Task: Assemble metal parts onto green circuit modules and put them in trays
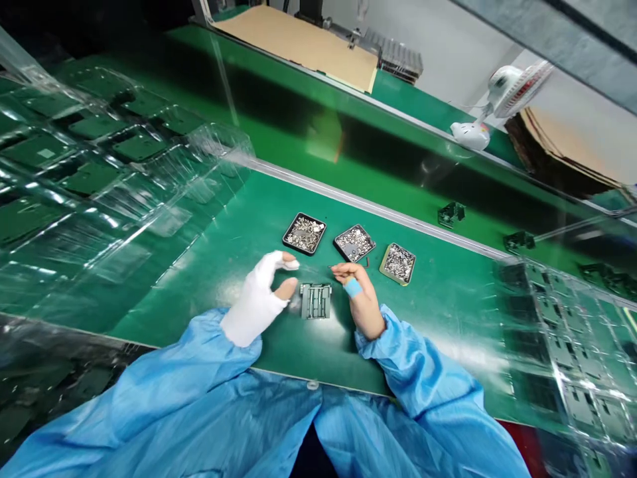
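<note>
A small grey-green part with slots lies flat on the green table between my hands. My left hand, in a white glove with bare fingertips, is beside its left edge, thumb and fingers apart and nothing between them. Just above and right of the part is my right hand, a blue strip wrapped on it. Its fingertips are pinched together on something thin and dark, too small to name. Three small trays of metal pieces stand behind: a left one, a middle one and a right one.
Clear plastic trays with green boards fill the left side; more stand at the right. Behind the small trays runs a metal rail, with small assemblies beyond. A white fan and cardboard are at the back.
</note>
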Motion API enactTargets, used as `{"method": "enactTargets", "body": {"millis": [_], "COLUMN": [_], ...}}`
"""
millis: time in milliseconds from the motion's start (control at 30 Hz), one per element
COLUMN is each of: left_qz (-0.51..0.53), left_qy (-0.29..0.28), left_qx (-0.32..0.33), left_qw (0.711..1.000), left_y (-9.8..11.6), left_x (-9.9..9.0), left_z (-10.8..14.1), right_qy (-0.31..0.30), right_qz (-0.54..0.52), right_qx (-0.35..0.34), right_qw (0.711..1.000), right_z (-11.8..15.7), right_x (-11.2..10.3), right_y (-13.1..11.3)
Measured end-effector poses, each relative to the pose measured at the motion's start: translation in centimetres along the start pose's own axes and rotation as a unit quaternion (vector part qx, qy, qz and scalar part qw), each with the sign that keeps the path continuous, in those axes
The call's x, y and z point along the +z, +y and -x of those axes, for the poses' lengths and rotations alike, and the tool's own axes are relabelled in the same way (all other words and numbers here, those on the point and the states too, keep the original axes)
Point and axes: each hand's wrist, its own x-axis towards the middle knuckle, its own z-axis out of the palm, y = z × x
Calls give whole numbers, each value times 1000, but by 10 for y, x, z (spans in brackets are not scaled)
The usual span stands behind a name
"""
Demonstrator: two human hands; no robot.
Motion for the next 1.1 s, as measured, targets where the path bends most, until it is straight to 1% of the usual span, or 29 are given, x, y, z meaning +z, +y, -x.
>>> {"method": "enactTargets", "body": {"millis": [33,67,133,167,200,233,267,300,333,367,400,467,500,567,633,733,833,900,933,967,1000,1033,1067,1100], "left_qz": [7,7,-9,-19,-26,-31,-35,-39,-43,-47,-52,-69,-81,-107,-123,-146,-181,-183,-174,-164,-155,-155,-171,-199], "left_qy": [2,-3,-16,-20,-22,-23,-27,-32,-38,-44,-48,-48,-48,-55,-76,-118,-150,-147,-138,-123,-105,-90,-78,-58], "left_qx": [-14,-27,-49,-55,-56,-52,-43,-30,-13,8,32,86,112,153,164,148,141,143,145,147,153,159,166,175], "left_qw": [1000,1000,999,998,998,998,998,998,998,998,997,993,989,981,976,971,962,961,964,968,970,971,968,962], "left_y": [-4,-8,-15,-18,-20,-22,-22,-22,-22,-21,-21,-22,-23,-25,-23,-13,1,8,10,12,14,16,18,20], "left_x": [-6,-13,-22,-25,-26,-27,-26,-23,-21,-17,-14,-6,-3,3,5,2,-3,-8,-11,-16,-22,-32,-45,-63], "left_z": [0,0,-2,-3,-5,-6,-7,-7,-7,-7,-7,-5,-5,-4,-4,-4,-7,-7,-6,-4,-1,4,9,14], "right_qy": [-25,-69,-164,-189,-188,-163,-119,-63,1,66,102,128,135,140,141,139,131,125,125,128,95,40,-30,-121], "right_qz": [31,81,190,227,246,249,242,235,231,234,251,271,283,307,336,380,413,426,432,446,449,448,447,441], "right_qx": [-26,-54,-92,-98,-95,-87,-70,-38,-1,52,121,153,167,193,220,229,187,150,113,28,-55,-135,-210,-282], "right_qw": [999,993,964,950,946,951,960,969,973,969,955,942,935,921,905,885,882,884,886,886,887,883,869,843], "right_z": [4,9,16,16,11,2,-12,-32,-57,-85,-114,-171,-195,-229,-244,-245,-243,-239,-234,-225,-212,-194,-175,-154], "right_x": [-3,-6,-8,-9,-11,-14,-19,-27,-35,-46,-56,-74,-81,-88,-88,-87,-92,-93,-91,-86,-79,-69,-57,-44], "right_y": [-1,-4,-12,-16,-21,-25,-29,-32,-35,-38,-39,-41,-41,-41,-42,-45,-47,-47,-46,-45,-45,-44,-44,-44]}}
